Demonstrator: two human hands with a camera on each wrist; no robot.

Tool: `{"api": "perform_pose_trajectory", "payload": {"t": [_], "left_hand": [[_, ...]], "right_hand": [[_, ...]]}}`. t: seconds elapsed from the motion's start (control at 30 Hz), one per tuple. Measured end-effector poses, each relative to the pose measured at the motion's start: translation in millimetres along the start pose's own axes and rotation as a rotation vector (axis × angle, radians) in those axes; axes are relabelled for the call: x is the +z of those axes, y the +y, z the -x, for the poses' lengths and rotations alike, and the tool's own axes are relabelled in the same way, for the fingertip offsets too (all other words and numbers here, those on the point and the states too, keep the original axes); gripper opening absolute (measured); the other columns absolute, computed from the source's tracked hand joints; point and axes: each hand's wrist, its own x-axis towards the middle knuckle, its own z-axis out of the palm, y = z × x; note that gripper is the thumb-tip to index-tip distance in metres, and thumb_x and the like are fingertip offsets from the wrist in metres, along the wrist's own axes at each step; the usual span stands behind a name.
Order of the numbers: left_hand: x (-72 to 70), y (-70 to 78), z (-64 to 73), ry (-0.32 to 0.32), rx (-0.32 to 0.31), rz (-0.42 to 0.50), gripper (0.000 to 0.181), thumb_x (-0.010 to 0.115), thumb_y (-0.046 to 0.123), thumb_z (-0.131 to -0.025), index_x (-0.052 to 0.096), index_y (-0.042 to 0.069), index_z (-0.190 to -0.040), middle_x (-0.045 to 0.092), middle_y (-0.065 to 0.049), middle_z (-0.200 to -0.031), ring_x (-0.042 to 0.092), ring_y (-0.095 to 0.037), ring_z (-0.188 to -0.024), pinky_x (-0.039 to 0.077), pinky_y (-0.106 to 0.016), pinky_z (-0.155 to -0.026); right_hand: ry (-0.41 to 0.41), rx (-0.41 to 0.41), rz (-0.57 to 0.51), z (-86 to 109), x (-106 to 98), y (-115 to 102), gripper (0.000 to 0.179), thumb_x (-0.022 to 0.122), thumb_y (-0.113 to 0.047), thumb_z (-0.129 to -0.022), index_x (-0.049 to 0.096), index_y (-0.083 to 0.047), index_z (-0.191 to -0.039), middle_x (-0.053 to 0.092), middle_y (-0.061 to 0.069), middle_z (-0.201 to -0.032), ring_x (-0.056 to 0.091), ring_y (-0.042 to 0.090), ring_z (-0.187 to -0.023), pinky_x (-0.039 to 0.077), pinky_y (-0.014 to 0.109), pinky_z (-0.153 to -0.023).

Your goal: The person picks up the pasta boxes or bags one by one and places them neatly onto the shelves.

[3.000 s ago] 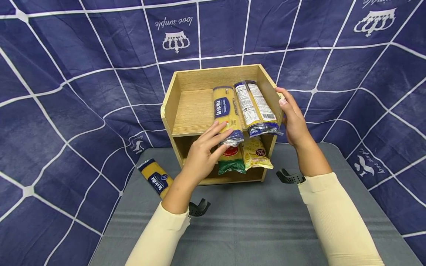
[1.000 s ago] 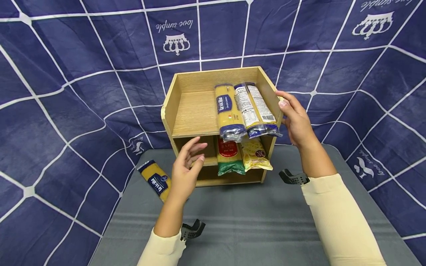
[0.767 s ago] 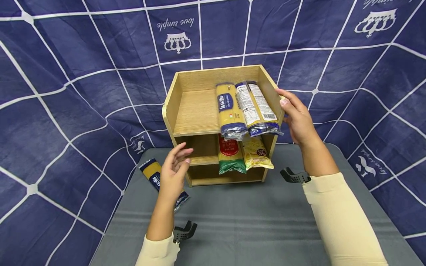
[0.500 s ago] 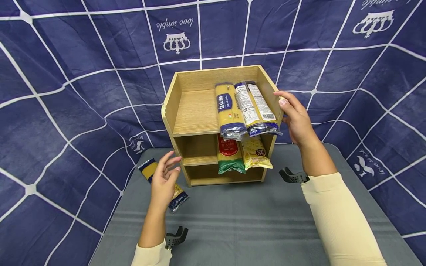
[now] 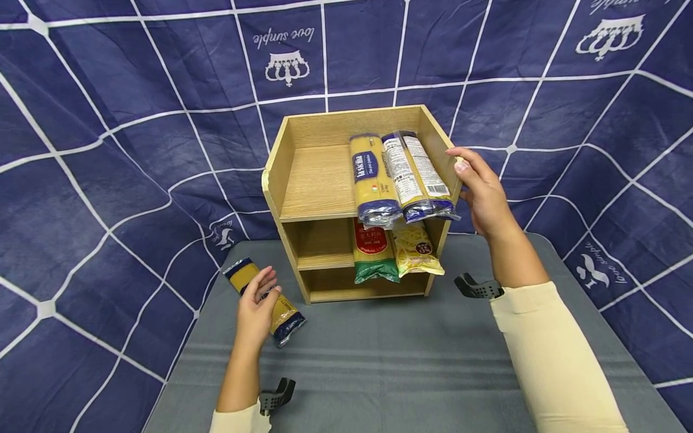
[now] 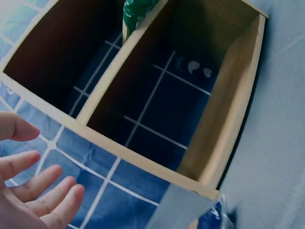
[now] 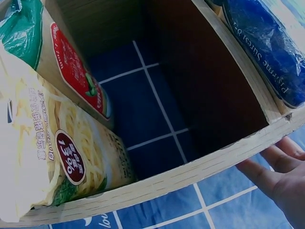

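Observation:
My left hand (image 5: 254, 310) hovers over a blue-ended spaghetti pack (image 5: 287, 319) lying on the grey cloth, left of the wooden shelf (image 5: 316, 186). Its fingers are loosely spread in the left wrist view, with nothing between them; whether they touch the pack cannot be seen. My right hand (image 5: 484, 195) holds the front edge of the shelf's right side panel, fingertips against its outer face in the right wrist view. On the top board lie a spaghetti pack (image 5: 373, 180), label up, and another pack (image 5: 414, 174) showing printed white panels.
A red-and-green pasta pack (image 5: 373, 249) and a yellow noodle bag (image 5: 417, 249) stick out from the middle compartment's right side. Blue checked cloth (image 5: 162, 150) hangs behind and at both sides. Grey cloth (image 5: 390, 361) covers the table.
My left hand has let go of the spaghetti pack on the top board and moved down and left to the pack on the table. My right hand stays on the side panel.

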Motion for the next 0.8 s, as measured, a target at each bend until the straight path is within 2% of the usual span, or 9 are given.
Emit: {"api": "perform_pose_trajectory", "payload": {"t": [0.07,0.2,0.27,0.33,0.47,0.6,0.7,0.8], "left_hand": [[-2.3,-5.0,1.1,0.007,-0.033,-0.001,0.052,0.057,0.005,-0.099,0.047,0.012,-0.150,0.053,-0.013,-0.147,0.052,-0.023,-0.134,0.042,-0.007,-0.093],[-4.7,-14.1,1.7,0.041,-0.070,-0.002,0.055,0.058,0.007,-0.099,0.043,0.010,-0.152,0.052,-0.016,-0.147,0.055,-0.004,-0.122,0.041,-0.006,-0.092],[-4.9,-19.3,1.3,0.064,-0.086,-0.001,0.056,0.058,0.005,-0.098,0.042,0.007,-0.152,0.051,-0.020,-0.146,0.053,0.000,-0.117,0.042,-0.005,-0.091],[-6.7,-24.9,1.0,0.077,-0.108,-0.005,0.058,0.058,0.005,-0.097,0.040,0.006,-0.153,0.049,-0.022,-0.147,0.053,-0.006,-0.121,0.042,-0.004,-0.089],[-11.2,-36.4,2.1,0.082,-0.170,-0.006,0.062,0.061,0.010,-0.098,0.038,0.008,-0.155,0.048,-0.022,-0.149,0.048,-0.029,-0.135,0.039,-0.002,-0.086],[-15.9,-48.0,2.9,0.076,-0.225,-0.026,0.065,0.062,0.016,-0.098,0.035,0.008,-0.156,0.045,-0.022,-0.152,0.042,-0.036,-0.142,0.037,-0.002,-0.084],[-18.4,-57.5,1.8,0.091,-0.249,-0.039,0.066,0.062,0.017,-0.098,0.033,0.005,-0.157,0.042,-0.024,-0.154,0.039,-0.037,-0.144,0.040,-0.012,-0.095],[-20.2,-67.1,0.7,0.119,-0.264,-0.049,0.067,0.061,0.015,-0.097,0.032,0.002,-0.156,0.040,-0.026,-0.154,0.038,-0.039,-0.144,0.040,-0.034,-0.110]], "right_hand": [[0.003,0.003,0.000,0.7,0.3,-0.5,0.030,0.049,-0.022,-0.105,0.063,-0.021,-0.131,0.047,0.004,-0.133,0.049,0.023,-0.114,0.051,0.029,-0.082],[0.008,0.006,-0.001,1.6,0.4,-1.2,0.030,0.049,-0.023,-0.105,0.063,-0.022,-0.131,0.047,0.004,-0.133,0.048,0.023,-0.115,0.050,0.030,-0.084],[0.011,0.007,-0.002,1.5,0.2,-1.0,0.029,0.049,-0.023,-0.105,0.063,-0.023,-0.130,0.047,0.004,-0.133,0.048,0.023,-0.114,0.050,0.030,-0.083],[0.012,0.008,-0.001,1.5,-0.1,-0.5,0.030,0.049,-0.023,-0.105,0.063,-0.023,-0.131,0.047,0.003,-0.133,0.048,0.023,-0.115,0.050,0.030,-0.084],[0.012,0.012,0.000,1.7,-0.1,0.5,0.030,0.049,-0.022,-0.105,0.063,-0.023,-0.131,0.048,0.002,-0.134,0.047,0.023,-0.116,0.049,0.031,-0.085],[0.015,0.011,-0.003,1.9,-0.3,1.4,0.030,0.049,-0.022,-0.105,0.064,-0.023,-0.130,0.048,0.003,-0.133,0.047,0.022,-0.115,0.049,0.030,-0.084],[0.018,0.007,-0.005,1.6,-0.5,1.8,0.030,0.049,-0.022,-0.104,0.063,-0.023,-0.131,0.048,0.003,-0.132,0.048,0.023,-0.114,0.050,0.029,-0.083],[0.017,0.009,-0.005,1.5,-0.1,2.1,0.030,0.049,-0.023,-0.104,0.063,-0.023,-0.131,0.048,0.003,-0.132,0.048,0.022,-0.114,0.050,0.029,-0.083]]}}
